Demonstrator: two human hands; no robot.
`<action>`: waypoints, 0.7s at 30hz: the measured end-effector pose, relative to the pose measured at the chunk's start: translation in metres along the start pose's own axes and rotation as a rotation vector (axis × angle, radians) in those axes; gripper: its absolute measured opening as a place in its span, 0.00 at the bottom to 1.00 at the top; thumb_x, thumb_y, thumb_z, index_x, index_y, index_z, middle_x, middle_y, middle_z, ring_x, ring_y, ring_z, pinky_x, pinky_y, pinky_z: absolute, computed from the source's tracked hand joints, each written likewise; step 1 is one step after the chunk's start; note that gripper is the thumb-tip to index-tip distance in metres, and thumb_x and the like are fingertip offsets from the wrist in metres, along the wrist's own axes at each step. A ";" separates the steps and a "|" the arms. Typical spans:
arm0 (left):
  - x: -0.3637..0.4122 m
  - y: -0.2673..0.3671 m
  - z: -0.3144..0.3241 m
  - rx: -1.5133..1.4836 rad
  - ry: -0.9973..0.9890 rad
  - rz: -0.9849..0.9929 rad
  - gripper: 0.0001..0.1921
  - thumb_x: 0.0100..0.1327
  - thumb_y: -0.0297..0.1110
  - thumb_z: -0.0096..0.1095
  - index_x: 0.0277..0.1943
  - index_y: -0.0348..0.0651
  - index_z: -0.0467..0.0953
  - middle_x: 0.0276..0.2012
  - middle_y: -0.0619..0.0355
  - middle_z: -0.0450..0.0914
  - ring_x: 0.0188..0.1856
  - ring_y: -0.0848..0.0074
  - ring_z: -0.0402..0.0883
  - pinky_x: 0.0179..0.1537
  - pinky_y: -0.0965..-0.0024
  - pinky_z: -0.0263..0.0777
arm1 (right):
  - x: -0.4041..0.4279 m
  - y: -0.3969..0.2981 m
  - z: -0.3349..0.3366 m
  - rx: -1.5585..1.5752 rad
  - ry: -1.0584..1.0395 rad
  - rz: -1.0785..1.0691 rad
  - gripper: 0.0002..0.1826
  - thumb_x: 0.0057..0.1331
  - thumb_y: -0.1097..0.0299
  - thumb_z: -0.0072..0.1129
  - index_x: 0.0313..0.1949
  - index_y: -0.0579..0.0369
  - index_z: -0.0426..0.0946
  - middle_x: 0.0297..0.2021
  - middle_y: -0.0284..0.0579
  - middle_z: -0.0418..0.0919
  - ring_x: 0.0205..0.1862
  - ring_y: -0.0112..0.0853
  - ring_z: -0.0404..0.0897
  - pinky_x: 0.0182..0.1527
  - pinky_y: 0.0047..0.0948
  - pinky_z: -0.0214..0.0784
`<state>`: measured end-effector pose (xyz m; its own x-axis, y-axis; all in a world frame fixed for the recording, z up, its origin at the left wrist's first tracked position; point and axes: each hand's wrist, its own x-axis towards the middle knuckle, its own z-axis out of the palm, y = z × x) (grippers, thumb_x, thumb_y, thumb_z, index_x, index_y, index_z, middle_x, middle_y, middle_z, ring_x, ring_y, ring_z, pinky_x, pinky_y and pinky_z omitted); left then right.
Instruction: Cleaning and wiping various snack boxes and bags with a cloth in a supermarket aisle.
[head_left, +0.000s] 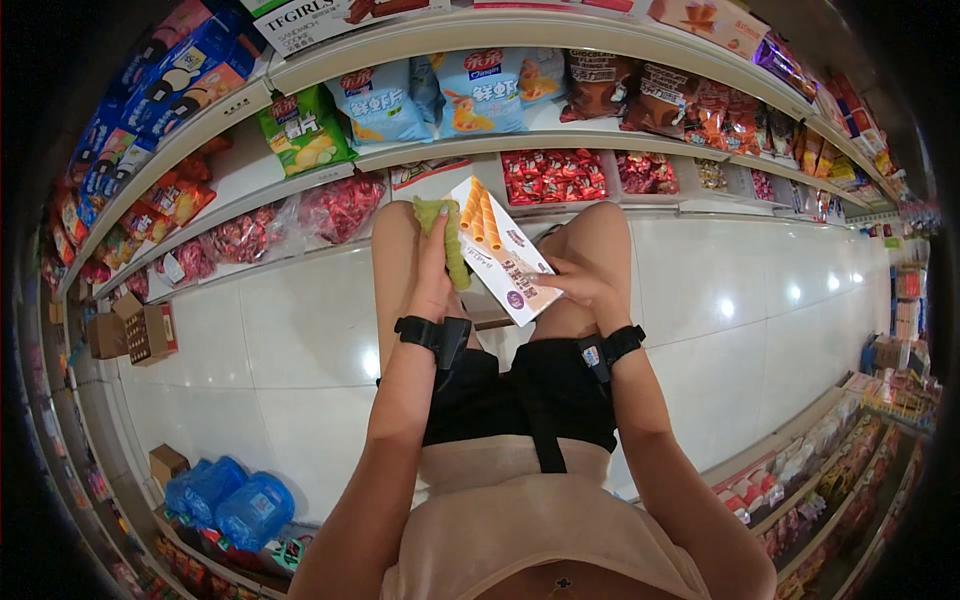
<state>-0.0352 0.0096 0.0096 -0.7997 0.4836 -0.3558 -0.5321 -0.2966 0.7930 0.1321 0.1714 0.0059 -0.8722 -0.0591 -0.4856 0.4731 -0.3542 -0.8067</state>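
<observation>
A white box of wafer rolls (504, 255), printed with a picture of the rolls, is tilted between my hands above my knees. My left hand (437, 259) grips a crumpled green cloth (451, 244), which lies against the box's left edge. My right hand (581, 281) holds the box by its lower right edge, with the fingers on its printed face. A black strap with a small device sits on each wrist. The fingers behind the box are hidden.
Ahead, a shelf edge (600, 141) fronts bagged snacks, with a green chip bag (306, 131) at left. Below it are bins of red-wrapped sweets (553, 177). Open cardboard boxes (146, 330) stand on the floor at left, large blue water bottles (255, 510) behind. More shelves stand at lower right.
</observation>
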 end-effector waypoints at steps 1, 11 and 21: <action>0.001 0.000 -0.001 -0.002 0.011 -0.035 0.22 0.60 0.46 0.47 0.52 0.40 0.64 0.44 0.58 0.71 0.46 0.75 0.71 0.47 0.73 0.65 | 0.002 0.008 -0.006 0.110 0.076 0.034 0.31 0.59 0.61 0.52 0.57 0.66 0.53 0.49 0.45 0.67 0.48 0.28 0.68 0.50 0.25 0.62; 0.003 -0.023 -0.001 -0.396 -0.152 -0.266 0.24 0.61 0.49 0.44 0.54 0.41 0.62 0.49 0.55 0.69 0.49 0.70 0.70 0.51 0.70 0.64 | -0.001 -0.005 -0.013 0.732 0.246 -0.184 0.25 0.64 0.51 0.37 0.49 0.61 0.67 0.45 0.43 0.73 0.45 0.29 0.73 0.45 0.27 0.67; 0.000 -0.018 0.000 -0.462 -0.062 -0.195 0.24 0.61 0.49 0.43 0.55 0.43 0.61 0.51 0.57 0.68 0.52 0.68 0.67 0.54 0.66 0.61 | 0.005 0.007 -0.010 0.724 0.105 -0.366 0.15 0.62 0.75 0.41 0.49 0.63 0.61 0.45 0.49 0.69 0.47 0.36 0.71 0.48 0.35 0.66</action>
<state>-0.0257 0.0148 -0.0044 -0.6626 0.6099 -0.4347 -0.7486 -0.5228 0.4077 0.1319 0.1777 -0.0053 -0.9226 0.2521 -0.2919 -0.0681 -0.8514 -0.5201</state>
